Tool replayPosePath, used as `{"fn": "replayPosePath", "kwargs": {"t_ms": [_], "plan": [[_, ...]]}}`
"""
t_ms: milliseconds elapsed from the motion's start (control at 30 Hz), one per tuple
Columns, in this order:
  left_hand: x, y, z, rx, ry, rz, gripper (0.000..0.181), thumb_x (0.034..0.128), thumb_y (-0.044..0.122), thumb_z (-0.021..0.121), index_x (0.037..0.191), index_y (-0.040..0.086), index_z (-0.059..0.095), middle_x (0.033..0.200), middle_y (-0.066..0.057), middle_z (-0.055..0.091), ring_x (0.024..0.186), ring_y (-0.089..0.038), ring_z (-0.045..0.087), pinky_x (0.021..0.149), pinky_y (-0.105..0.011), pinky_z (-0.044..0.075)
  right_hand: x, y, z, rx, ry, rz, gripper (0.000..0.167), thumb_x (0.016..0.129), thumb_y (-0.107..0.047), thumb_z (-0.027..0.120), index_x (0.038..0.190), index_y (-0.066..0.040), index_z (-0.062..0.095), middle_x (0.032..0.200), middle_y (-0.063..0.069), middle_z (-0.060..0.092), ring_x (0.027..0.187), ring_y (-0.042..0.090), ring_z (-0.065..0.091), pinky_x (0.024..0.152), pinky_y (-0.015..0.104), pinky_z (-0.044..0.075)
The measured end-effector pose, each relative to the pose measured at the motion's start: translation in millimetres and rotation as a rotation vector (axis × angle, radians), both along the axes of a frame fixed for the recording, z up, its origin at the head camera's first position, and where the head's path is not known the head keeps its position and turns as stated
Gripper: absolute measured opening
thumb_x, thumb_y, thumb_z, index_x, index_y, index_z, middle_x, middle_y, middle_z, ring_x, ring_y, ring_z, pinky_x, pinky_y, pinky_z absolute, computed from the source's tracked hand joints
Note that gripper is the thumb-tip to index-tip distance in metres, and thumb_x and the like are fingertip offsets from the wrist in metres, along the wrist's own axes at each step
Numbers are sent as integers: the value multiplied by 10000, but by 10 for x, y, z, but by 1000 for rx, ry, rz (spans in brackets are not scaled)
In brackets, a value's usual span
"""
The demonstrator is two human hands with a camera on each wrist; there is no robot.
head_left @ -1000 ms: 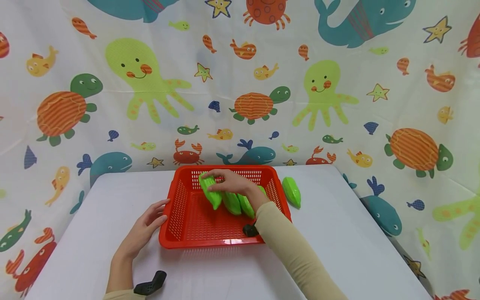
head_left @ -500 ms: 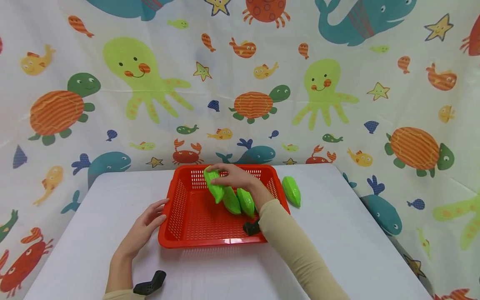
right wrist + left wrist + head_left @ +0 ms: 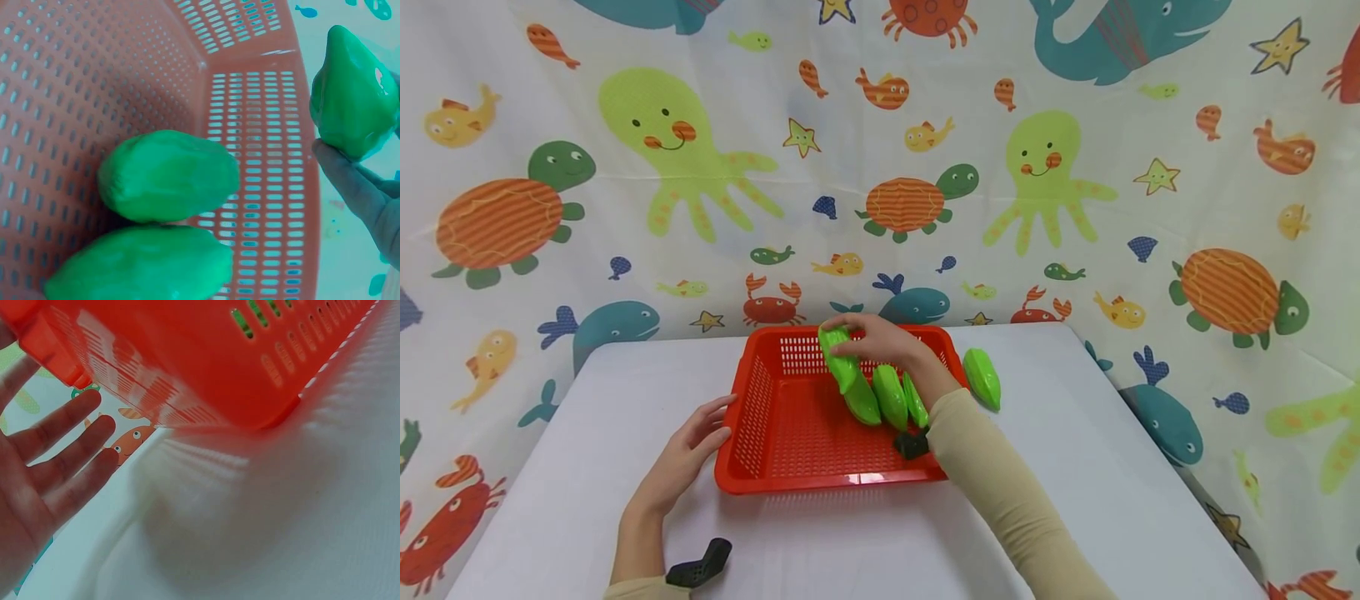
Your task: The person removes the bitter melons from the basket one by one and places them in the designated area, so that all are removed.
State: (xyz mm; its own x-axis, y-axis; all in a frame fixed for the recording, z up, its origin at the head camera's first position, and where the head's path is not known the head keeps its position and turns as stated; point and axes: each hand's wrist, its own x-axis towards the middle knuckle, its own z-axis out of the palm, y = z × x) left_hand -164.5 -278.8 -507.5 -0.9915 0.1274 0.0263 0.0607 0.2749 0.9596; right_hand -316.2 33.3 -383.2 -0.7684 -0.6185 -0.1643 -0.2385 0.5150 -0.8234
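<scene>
In the head view my right hand (image 3: 883, 343) pinches a bright green, ridged fruit (image 3: 841, 364) over the back of the red plastic basket (image 3: 808, 479). The right wrist view shows this held fruit (image 3: 351, 94) with its tapered end up, fingers beneath and beside it. Several similar green fruits lie in the basket, among them one (image 3: 862, 402) partly behind the held one, a middle one (image 3: 890, 397) and another (image 3: 916, 403) nearer my sleeve. Spread, fairly straight fingers of my left hand (image 3: 688, 446) touch the basket's left rim; the left wrist view shows its open palm (image 3: 56, 456).
One more green fruit (image 3: 982, 379) lies on the white table (image 3: 1075, 467), just outside the basket's right side. Behind the table hangs a curtain (image 3: 820, 175) printed with sea animals. Black wrist devices (image 3: 700, 565) sit on both wrists.
My right hand has moved right and slightly up in the head view, carrying the green fruit toward the basket's back wall. My left hand stays at the left rim.
</scene>
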Motion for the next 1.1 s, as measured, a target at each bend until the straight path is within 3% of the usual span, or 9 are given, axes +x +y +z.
{"fn": "replayPosePath", "kwargs": {"t_ms": [200,367,600,867,1100], "plan": [[0,7,-7,-1,3,-2,576,994,360,544,1518,237,338,1458,-110,433,1265,-255,467,961,-532,482,32,106,101,-9,46,16,425,926,-278,683,1338,-242,586,1354,23,512,1214,241,477,902,416,516],[6,19,3,1,0,-1,578,996,365,540,1519,233,333,1464,-121,427,1285,-311,447,965,-541,475,50,252,179,20,88,-5,429,923,-323,686,1339,-288,584,1417,-16,479,1293,214,421,957,400,473],[22,27,-5,4,-1,2,578,997,367,536,1520,233,330,1468,-124,423,1299,-349,427,972,-565,461,114,453,246,25,115,-28,435,912,-328,697,1330,-274,587,1391,-22,499,1262,235,429,966,438,463],[29,25,-15,-1,-4,4,580,997,368,536,1521,234,328,1466,-120,425,1295,-339,435,971,-562,463,161,699,264,-50,67,-105,446,914,-296,700,1341,-244,583,1375,-2,483,1209,261,458,913,470,504],[30,32,-3,-6,1,6,579,997,370,535,1520,231,331,1468,-119,425,1281,-300,453,968,-549,470,201,932,339,-10,98,-162,462,904,-389,692,1342,-305,569,1425,-15,435,1276,271,419,983,492,455]]}}
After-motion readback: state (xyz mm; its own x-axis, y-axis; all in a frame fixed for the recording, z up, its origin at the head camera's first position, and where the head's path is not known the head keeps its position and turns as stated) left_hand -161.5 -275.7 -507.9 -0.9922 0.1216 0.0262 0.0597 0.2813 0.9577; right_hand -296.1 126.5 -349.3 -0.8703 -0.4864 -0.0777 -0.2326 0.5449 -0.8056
